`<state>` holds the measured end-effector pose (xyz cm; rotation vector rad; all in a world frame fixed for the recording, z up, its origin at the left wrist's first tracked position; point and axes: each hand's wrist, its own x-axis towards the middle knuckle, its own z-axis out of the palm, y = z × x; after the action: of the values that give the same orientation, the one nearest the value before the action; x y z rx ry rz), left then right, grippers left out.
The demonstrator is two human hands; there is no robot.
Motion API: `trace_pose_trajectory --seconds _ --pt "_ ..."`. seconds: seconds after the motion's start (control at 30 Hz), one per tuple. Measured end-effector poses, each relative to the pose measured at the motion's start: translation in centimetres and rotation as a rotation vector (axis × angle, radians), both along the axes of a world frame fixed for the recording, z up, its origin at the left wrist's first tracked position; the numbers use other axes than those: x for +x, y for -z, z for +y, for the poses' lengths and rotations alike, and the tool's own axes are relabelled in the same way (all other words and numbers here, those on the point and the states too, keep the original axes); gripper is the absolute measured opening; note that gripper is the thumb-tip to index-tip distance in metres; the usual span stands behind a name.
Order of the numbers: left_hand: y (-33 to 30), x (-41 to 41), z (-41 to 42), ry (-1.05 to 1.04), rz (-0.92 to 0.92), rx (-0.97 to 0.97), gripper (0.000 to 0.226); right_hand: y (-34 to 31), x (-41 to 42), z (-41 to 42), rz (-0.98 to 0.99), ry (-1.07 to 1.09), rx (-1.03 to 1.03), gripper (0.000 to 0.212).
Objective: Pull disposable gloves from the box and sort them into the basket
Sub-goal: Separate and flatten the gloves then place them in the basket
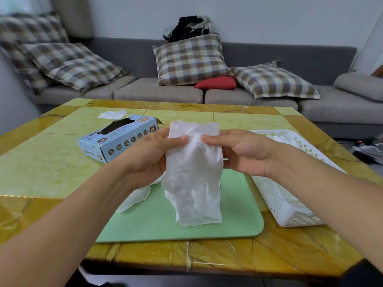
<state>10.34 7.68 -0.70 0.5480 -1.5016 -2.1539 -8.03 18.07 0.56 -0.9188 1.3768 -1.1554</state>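
A white translucent disposable glove [193,175] hangs cuff-up above the green tray [157,222]. My left hand [151,156] pinches its cuff on the left side and my right hand [242,152] pinches it on the right, thumbs facing each other. Another white glove [134,198] lies on the tray under my left wrist, partly hidden. The light blue glove box [120,138], marked XL, lies on the table at the left with its dark oval opening facing up. At the right stands the white perforated basket [288,212] with white gloves [275,138] inside it.
A loose white sheet [112,114] lies behind the box. The yellow and green marble-patterned table [47,168] ends near me at a dark edge. A grey sofa [157,92] with checked cushions runs behind the table. Cables lie on the floor at the far right.
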Motion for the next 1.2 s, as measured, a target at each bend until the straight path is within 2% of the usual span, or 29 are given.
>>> trace_pose_trajectory --seconds 0.13,0.27,0.37,0.47,0.53,0.63,0.7,0.77,0.83,0.9,0.93,1.0,1.13,1.2 --pt "-0.1 0.2 -0.1 0.013 -0.036 0.004 0.034 -0.2 0.2 0.2 -0.033 0.052 -0.115 0.046" --pt "-0.2 0.2 0.0 -0.023 0.034 -0.012 0.045 -0.9 0.6 0.8 -0.118 0.005 -0.101 0.045" --pt "-0.6 0.6 0.1 0.005 0.026 0.007 0.044 -1.3 0.7 1.0 -0.202 -0.032 -0.054 0.045" --pt "-0.8 0.6 -0.2 0.049 -0.137 0.044 0.034 -0.6 0.7 0.6 -0.166 -0.052 0.026 0.037" --pt "-0.2 0.0 -0.7 0.034 -0.277 0.06 0.024 0.7 0.6 -0.2 -0.119 -0.003 0.087 0.029" --pt "0.6 -1.7 -1.8 -0.039 -0.397 0.015 0.016 2.2 0.1 -1.7 -0.007 0.098 0.148 0.029" --pt "-0.1 -2.6 -2.7 -0.142 -0.316 -0.114 0.023 1.4 -0.1 -2.6 0.036 0.171 0.046 0.022" --pt "-1.9 -2.9 -3.3 -0.266 -0.081 -0.263 0.036 -0.8 -0.5 -3.1 0.075 0.217 -0.198 0.019" --pt "-4.1 -2.4 -3.1 -0.341 0.156 -0.414 0.033 -3.4 -0.6 -3.2 0.139 0.225 -0.489 0.015" --pt "-4.9 -1.7 -2.8 -0.381 0.234 -0.62 0.033 -4.5 -0.8 -3.1 0.283 0.214 -0.666 0.012" --pt "-4.6 -1.5 -3.0 -0.387 0.199 -0.713 0.035 -4.0 -0.9 -3.2 0.393 0.215 -0.677 0.013" --pt "-2.2 -1.2 -3.5 -0.34 0.017 -0.806 0.038 -1.1 -1.4 -3.5 0.569 0.187 -0.576 0.015" --pt "4.0 -1.1 -4.5 -0.05 -0.448 -0.971 0.026 5.6 -3.2 -3.2 0.882 -0.058 -0.253 0.009" --pt "5.7 -1.2 -4.4 0.075 -0.511 -1.012 0.017 6.7 -3.6 -2.3 0.993 -0.205 -0.144 0.009"
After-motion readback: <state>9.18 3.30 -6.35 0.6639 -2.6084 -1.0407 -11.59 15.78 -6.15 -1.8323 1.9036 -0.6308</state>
